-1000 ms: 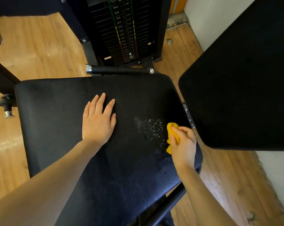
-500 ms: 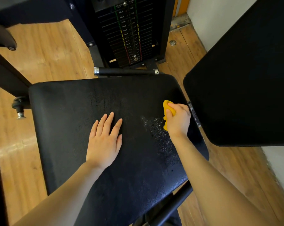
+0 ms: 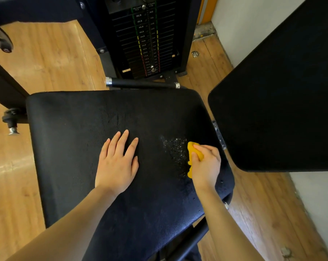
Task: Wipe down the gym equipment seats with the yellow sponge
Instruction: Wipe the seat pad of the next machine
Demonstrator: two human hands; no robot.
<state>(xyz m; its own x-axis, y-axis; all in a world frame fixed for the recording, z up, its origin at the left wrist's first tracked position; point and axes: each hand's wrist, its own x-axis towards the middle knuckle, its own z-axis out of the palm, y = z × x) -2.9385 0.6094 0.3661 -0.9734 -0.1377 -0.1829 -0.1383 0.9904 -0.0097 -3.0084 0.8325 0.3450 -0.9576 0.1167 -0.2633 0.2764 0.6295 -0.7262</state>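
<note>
In the head view, the right hand (image 3: 205, 166) was curled around a yellow sponge (image 3: 194, 154), pressing it against the black seat (image 3: 74, 147) near that seat's right edge; only the sponge's left side showed, the rest was covered by the fingers. Just left of the sponge, between the two hands, lay a patch of glinting droplets (image 3: 175, 147) on the seat. The left hand (image 3: 117, 162) rested flat on the middle of the seat, palm down, fingers straight and slightly spread, gripping nothing. The two hands were well apart. To the right of the right hand, a second black pad (image 3: 281, 100) rose at a tilt, its lower corner close to the seat's edge. Beyond the hands, past the seat's far edge, a black bar with metal ends (image 3: 142, 84) lay crosswise, and behind it stood a weight stack (image 3: 146, 40) with numbered plates. Wooden floor (image 3: 46, 59) showed on both sides of the seat.
</note>
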